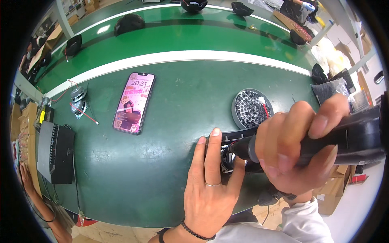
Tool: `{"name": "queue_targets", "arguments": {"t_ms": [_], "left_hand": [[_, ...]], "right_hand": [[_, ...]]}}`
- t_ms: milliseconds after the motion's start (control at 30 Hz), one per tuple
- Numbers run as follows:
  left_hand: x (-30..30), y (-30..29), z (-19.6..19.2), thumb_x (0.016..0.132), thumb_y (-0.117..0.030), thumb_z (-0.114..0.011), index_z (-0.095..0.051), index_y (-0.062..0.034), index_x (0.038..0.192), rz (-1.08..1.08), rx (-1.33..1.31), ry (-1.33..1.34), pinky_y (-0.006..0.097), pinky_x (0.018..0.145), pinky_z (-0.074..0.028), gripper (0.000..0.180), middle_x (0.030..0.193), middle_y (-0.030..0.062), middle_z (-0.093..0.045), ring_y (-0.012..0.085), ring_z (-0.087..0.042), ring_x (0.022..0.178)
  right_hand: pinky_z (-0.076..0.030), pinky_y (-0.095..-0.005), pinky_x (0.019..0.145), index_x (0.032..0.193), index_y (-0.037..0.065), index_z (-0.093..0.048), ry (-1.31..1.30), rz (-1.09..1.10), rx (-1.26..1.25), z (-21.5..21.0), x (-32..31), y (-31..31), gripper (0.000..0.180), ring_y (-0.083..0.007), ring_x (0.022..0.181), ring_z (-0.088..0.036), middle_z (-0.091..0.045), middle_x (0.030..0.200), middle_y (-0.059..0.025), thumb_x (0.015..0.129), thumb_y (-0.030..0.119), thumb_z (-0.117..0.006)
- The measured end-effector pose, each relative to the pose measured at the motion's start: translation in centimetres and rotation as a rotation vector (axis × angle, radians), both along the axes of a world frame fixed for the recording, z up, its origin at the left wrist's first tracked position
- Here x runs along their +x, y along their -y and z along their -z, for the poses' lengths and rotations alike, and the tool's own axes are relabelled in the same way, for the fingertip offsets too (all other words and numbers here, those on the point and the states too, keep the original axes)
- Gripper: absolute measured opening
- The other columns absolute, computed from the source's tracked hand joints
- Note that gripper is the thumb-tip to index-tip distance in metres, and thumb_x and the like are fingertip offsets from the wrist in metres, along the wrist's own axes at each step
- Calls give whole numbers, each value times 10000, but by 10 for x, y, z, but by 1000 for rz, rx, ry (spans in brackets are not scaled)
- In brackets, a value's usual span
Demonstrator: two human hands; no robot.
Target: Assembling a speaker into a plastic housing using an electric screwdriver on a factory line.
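My right hand [298, 148] grips a black electric screwdriver [348, 139], its tip pointing left into a black speaker housing [231, 156] lying on the green table [162, 162]. My left hand [210, 182], a ring on one finger and a bead bracelet at the wrist, presses flat on that housing and steadies it, fingers spread along its left edge. Just behind the housing stands a round grey dish [252, 108] filled with small black screws.
A smartphone [134, 103] with a lit screen lies mid-table. Two small speaker drivers with red wires [79, 101] sit at the left, a black box [56, 152] near the left edge. Black shells [129, 23] rest on the far conveyor. Another person's arm [36, 202] shows lower left.
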State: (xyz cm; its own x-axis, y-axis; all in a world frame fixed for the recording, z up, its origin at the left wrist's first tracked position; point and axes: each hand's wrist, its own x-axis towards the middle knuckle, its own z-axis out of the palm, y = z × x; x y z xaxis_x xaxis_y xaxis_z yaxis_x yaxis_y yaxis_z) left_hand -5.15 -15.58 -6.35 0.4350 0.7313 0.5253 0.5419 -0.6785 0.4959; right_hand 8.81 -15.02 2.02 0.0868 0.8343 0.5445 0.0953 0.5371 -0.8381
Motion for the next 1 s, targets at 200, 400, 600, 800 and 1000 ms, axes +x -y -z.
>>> {"name": "queue_targets", "arguments": {"t_ms": [200,400,600,800,1000], "left_hand": [[-4,1,-2,796,-54,-665,-716,-96,1022,9,12,-49,425,947,-533,235,1439,273,-446,455,-511,1242],[-6,7,-2,672,-123,-839,-700,-167,1133,52,-86,-87,508,1022,-450,484,1520,241,-309,457,-416,1319],[-17,6,-40,655,-267,-879,-673,-184,1214,97,-112,-160,552,1014,-429,601,1485,274,-353,506,-373,1316],[-15,-40,-76,853,-111,-710,-673,-74,997,128,-82,-74,430,795,-478,152,1022,112,-608,320,-583,902],[46,-123,-63,876,-80,-678,-675,-26,974,497,-71,-207,407,788,-492,112,923,127,-644,318,-625,902]], "right_hand": [[-404,-259,415,1079,129,-366,16,-29,60,7,-4,-6,333,-122,455,-468,-532,686,-44,1005,372,-580],[-386,-251,363,1096,109,-390,-114,-59,292,-5,10,-10,319,-127,421,-468,-549,716,-62,1027,388,-527],[-399,-229,433,1154,39,-429,-321,-117,544,-56,78,22,317,-104,462,-453,-556,842,-85,1075,343,-390],[-341,-223,415,1121,75,-479,-445,178,548,-26,133,21,267,-65,432,-388,-557,811,-49,1082,315,-369],[-390,-242,388,1107,55,-478,-459,214,416,-2,126,9,211,-100,420,-449,-594,758,-108,1033,251,-504]]}}
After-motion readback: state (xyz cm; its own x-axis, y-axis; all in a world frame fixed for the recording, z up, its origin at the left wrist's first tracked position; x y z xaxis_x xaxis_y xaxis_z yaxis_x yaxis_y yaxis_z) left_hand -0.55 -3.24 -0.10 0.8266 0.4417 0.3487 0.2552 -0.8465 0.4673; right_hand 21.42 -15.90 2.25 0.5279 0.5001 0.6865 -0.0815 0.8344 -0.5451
